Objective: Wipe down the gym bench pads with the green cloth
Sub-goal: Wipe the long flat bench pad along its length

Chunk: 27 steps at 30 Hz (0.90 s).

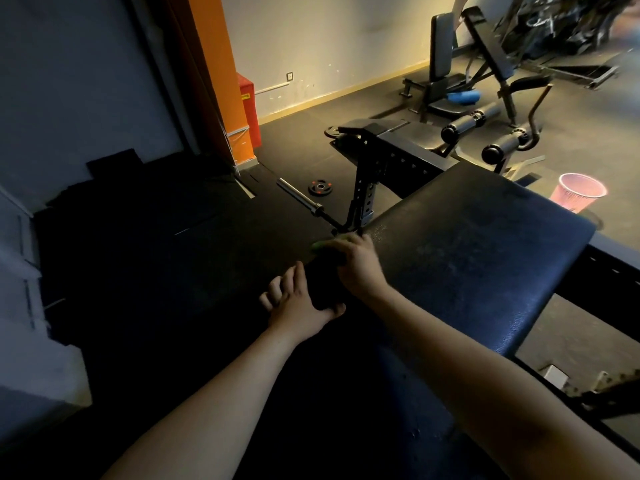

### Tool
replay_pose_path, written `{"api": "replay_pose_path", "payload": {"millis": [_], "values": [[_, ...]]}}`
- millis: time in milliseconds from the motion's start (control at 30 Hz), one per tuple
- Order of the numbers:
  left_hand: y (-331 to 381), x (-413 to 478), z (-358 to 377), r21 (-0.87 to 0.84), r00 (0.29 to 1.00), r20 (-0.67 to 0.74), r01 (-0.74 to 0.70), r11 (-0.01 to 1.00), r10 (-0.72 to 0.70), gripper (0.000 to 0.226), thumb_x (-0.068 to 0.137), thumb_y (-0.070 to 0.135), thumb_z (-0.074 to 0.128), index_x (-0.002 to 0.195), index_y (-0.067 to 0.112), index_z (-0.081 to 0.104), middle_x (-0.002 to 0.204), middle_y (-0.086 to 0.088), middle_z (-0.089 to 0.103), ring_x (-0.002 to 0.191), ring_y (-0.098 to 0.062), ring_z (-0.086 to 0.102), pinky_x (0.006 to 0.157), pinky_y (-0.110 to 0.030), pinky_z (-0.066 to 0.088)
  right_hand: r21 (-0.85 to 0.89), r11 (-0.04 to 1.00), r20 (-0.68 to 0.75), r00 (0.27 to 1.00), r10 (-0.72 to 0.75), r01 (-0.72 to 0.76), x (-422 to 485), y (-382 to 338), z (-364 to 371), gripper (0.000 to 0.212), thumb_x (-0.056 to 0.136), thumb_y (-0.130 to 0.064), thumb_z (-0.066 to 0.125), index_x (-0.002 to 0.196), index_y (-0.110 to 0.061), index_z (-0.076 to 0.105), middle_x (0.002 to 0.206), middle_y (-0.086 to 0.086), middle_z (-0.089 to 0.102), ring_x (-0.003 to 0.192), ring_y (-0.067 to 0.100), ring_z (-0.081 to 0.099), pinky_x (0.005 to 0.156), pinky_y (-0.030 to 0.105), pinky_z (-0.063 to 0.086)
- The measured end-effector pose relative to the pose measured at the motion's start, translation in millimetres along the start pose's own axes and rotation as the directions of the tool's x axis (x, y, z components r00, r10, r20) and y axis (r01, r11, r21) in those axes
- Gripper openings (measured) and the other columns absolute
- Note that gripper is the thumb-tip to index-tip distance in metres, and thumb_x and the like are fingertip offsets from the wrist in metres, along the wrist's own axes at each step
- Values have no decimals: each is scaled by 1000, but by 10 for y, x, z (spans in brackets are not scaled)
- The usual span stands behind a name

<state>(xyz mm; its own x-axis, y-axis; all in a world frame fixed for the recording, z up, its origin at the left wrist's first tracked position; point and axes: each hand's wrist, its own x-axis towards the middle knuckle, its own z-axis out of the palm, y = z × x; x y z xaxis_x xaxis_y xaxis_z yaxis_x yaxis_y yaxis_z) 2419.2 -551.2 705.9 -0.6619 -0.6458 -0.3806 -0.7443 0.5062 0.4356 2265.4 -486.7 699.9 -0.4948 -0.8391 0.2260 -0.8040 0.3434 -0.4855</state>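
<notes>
Dim gym. Right hand (360,268) curls round cloth (320,245) at the corner of the pad (485,258) — wiping apparently under way, with most of the pad seemingly left. Left hand (298,299) lies beside it — grip cannot be told.

green cloth (320,244), black bench pad (478,251), pink basket (576,194), orange pillar (221,74)

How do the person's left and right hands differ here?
The right hand grips the green cloth at the corner of the bench pad; no green shows at the left hand. The right hand reaches farther forward; the left hand sits nearer the camera. Both are bare.
</notes>
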Motion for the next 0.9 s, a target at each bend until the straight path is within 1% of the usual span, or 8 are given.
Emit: {"api": "replay_pose_path", "payload": {"millis": [67, 133, 300, 400, 600, 767, 833, 900], "values": [[-21, 7, -58, 11, 998, 59, -10, 1000, 10, 119, 75, 87, 51, 159, 27, -8, 165, 5, -4, 147, -32, -1, 117, -53, 7, 61, 975, -146, 964, 221, -214, 156, 172, -104, 51, 93, -3, 52, 136, -30, 57, 140, 1, 47, 121, 26, 39, 98, 34, 38], [-45, 24, -78, 15, 995, 94, -21, 1000, 20, 117, 76, 87, 50, 159, 29, -9, 165, 6, -5, 147, -31, -1, 116, -52, 7, 108, 924, -204, 901, 382, -367, 303, 401, -223, 53, 93, 0, 49, 140, -24, 55, 145, 6, 43, 128, 33, 35, 110, 44, 35], [-46, 67, -43, 16, 996, 87, -10, 1000, 8, 118, 75, 87, 51, 159, 30, -9, 164, 5, -6, 148, -31, -3, 116, -53, 5, 154, 857, -148, 846, 512, -492, 470, 696, -286, 51, 93, -1, 47, 140, -21, 54, 143, 12, 46, 126, 35, 37, 110, 43, 33], [-39, 83, -34, 29, 998, 68, 4, 1000, -6, 120, 73, 89, 50, 159, 28, -8, 164, 5, -4, 148, -31, -1, 116, -52, 7, 129, 895, -131, 887, 442, -427, 409, 474, -141, 47, 96, -5, 47, 139, -23, 53, 139, 11, 48, 126, 30, 38, 107, 41, 36], [-19, 65, 22, 5, 1000, 3, 15, 1000, -15, 124, 70, 85, 58, 159, 28, -8, 164, 6, -1, 149, -31, -1, 117, -54, 7, 7, 973, -59, 971, 231, -231, 133, -1, 153, 45, 94, -9, 52, 134, -29, 57, 133, 3, 52, 114, 25, 41, 89, 30, 37], [0, -7, -71, -19, 1000, 30, 2, 1000, -2, 108, 87, 48, 65, 159, 24, -12, 166, 1, -4, 150, -32, -3, 119, -54, 4, 34, 999, 71, 997, 32, -35, -178, -265, 256, 38, 94, -17, 52, 129, -28, 62, 127, -1, 59, 96, 12, 40, 77, 26, 33], [-33, -36, -121, -42, 999, 49, 9, 999, -7, 107, 88, 44, 65, 158, 24, -13, 167, 1, -3, 150, -31, -3, 119, -55, 4, 123, 992, 116, 993, -16, 1, -226, -304, 252, 35, 93, -16, 54, 124, -28, 66, 123, -3, 62, 97, 13, 46, 80, 26, 36], [-118, -96, -129, -15, 999, 26, 29, 999, -29, 113, 82, 62, 66, 159, 26, -10, 166, 2, -1, 149, -31, -1, 119, -56, 6, 154, 987, 154, 986, -61, 37, -142, -264, 207, 38, 92, -11, 57, 122, -32, 66, 124, -6, 62, 108, 14, 50, 91, 28, 38]]}}
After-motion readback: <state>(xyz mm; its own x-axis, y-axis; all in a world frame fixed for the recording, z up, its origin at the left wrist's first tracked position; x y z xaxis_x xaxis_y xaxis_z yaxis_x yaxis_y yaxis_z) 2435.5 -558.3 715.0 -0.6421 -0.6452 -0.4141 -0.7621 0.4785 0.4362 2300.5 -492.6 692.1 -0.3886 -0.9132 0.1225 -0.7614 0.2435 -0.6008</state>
